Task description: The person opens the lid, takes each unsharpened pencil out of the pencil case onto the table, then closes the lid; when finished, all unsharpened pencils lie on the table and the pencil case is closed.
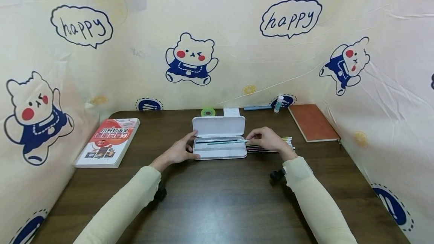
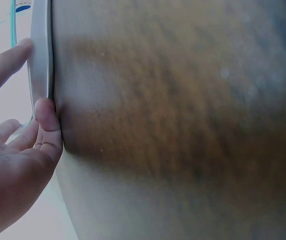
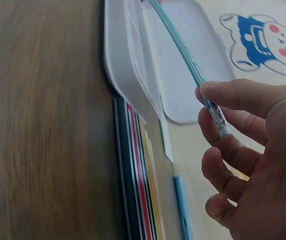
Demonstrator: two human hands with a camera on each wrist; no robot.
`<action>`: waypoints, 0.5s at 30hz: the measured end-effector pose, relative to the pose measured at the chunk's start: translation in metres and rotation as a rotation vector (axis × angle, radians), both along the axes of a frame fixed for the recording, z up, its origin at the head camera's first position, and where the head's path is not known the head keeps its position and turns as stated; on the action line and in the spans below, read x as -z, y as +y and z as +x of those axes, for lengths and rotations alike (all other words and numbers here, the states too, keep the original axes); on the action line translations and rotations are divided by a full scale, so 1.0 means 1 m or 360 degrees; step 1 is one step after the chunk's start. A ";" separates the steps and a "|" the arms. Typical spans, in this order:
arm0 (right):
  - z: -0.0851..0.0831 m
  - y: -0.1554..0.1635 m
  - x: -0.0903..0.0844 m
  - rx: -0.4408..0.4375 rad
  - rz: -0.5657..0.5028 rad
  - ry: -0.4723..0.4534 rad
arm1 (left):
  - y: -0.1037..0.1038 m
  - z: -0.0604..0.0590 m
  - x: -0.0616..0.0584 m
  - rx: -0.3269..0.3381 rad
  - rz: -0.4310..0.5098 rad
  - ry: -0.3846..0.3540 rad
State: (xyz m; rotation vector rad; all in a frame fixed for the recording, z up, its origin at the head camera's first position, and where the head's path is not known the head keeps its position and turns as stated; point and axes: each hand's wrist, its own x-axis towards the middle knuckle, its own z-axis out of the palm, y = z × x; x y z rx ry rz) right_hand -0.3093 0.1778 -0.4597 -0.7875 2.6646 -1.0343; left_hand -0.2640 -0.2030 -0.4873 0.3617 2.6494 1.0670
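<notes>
An open white pencil case [image 1: 217, 153] lies on the table, its lid raised at the back. My left hand [image 1: 179, 150] grips the left end of the case, fingers and thumb spread along its edge. In my right hand [image 1: 266, 139], thumb and fingertips pinch a green striped pencil [image 3: 183, 47] near its white eraser end. This pencil slants over the open case, its far end reaching above the tray. Beside the case's right end lies a row of striped pencils [image 3: 140, 180], partly hidden beneath the right hand in the head view.
A red and white book [image 1: 108, 138] lies at the left, a brown notebook [image 1: 313, 122] at the right. Along the back edge are a green tape roll [image 1: 208, 112], a white block [image 1: 231, 112], a blue pen [image 1: 257, 107] and a glue stick [image 1: 278, 104].
</notes>
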 end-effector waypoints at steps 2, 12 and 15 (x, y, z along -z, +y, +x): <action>0.001 0.008 -0.001 0.0028 -0.0002 -0.0008 | 0.000 0.000 0.000 0.0008 -0.0004 0.0006; 0.006 0.051 0.001 0.0144 0.0033 -0.0045 | 0.001 0.003 -0.001 0.0002 0.0022 -0.0011; 0.009 0.064 0.003 0.0191 0.0031 -0.0071 | 0.001 0.002 -0.001 -0.0002 0.0019 -0.0013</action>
